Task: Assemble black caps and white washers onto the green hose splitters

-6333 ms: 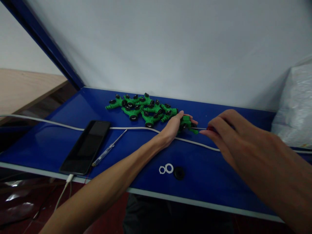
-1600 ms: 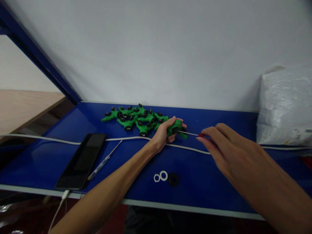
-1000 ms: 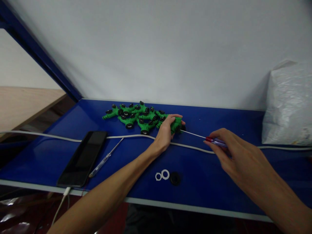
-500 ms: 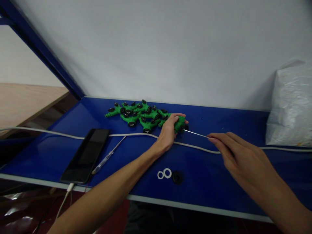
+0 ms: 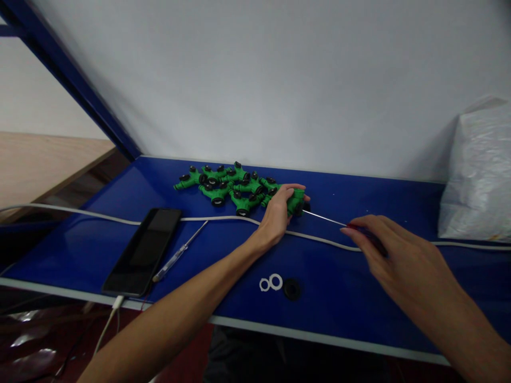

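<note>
My left hand (image 5: pixel 275 218) is closed around a green Y-shaped hose connector (image 5: pixel 294 202) with black parts, holding it on the blue table. In my right hand (image 5: pixel 393 250) is a screwdriver (image 5: pixel 325 218) with a dark red handle and a long thin shaft. Its tip reaches the black end of the connector; the exact contact point is too small to make out. Several similar green hose connectors (image 5: pixel 217 194) lie grouped left of my left hand. Nearer to me are two white rings (image 5: pixel 275 282) and a black ring (image 5: pixel 291 289).
A black phone (image 5: pixel 142 252) lies at the left with a charging cable (image 5: pixel 117 303) plugged in. Beside it rests a clear-handled screwdriver (image 5: pixel 175 260). A white cable (image 5: pixel 319 240) crosses the table (image 5: pixel 339 298). At the right stands a filled plastic bag (image 5: pixel 477 181).
My right hand's fingers have shifted on the screwdriver, so its dark red handle now shows. The connector stays in my left hand, and the view has moved slightly.
</note>
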The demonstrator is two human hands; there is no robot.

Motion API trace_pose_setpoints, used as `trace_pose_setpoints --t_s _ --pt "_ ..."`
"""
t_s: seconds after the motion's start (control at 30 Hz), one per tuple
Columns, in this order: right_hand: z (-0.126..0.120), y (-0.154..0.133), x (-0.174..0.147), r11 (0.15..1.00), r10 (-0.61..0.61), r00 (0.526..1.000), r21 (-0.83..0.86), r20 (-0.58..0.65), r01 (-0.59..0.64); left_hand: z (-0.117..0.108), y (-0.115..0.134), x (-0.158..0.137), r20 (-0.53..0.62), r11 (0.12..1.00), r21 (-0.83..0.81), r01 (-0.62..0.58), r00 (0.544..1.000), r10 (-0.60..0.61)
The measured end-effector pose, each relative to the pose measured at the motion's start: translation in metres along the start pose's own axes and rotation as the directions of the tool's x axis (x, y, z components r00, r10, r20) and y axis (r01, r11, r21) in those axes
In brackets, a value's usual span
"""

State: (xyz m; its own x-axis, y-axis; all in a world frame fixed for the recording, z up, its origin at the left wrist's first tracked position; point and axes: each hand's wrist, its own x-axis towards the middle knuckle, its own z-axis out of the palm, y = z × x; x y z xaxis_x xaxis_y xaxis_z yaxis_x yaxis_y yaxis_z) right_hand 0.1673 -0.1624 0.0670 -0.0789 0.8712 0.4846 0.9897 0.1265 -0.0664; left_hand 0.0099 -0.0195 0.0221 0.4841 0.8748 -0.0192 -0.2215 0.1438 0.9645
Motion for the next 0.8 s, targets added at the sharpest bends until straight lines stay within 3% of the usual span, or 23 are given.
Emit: trace_pose_setpoints --t_s 0.13,0.37,0.57,0.8 --pt "0.003 0.001 0.001 0.998 -0.042 0.997 -0.051 -0.057 0.039 0.000 0.000 0.000 0.011 1.000 0.015 -0.008 1.000 0.008" --pt "0.005 0.000 0.001 0.996 0.068 0.998 0.067 -0.007 -0.067 0.000 0.001 0.000 0.004 1.000 0.014 0.018 1.000 -0.018" --pt "0.003 0.001 0.000 0.998 -0.001 1.000 0.063 0.005 0.001 0.000 0.000 0.001 -0.007 1.000 -0.001 0.013 1.000 -0.013" --pt "0.010 0.005 -0.017 0.995 0.046 0.999 0.088 0.014 -0.047 0.001 0.007 0.001 0.003 0.993 -0.102 0.058 0.998 -0.058"
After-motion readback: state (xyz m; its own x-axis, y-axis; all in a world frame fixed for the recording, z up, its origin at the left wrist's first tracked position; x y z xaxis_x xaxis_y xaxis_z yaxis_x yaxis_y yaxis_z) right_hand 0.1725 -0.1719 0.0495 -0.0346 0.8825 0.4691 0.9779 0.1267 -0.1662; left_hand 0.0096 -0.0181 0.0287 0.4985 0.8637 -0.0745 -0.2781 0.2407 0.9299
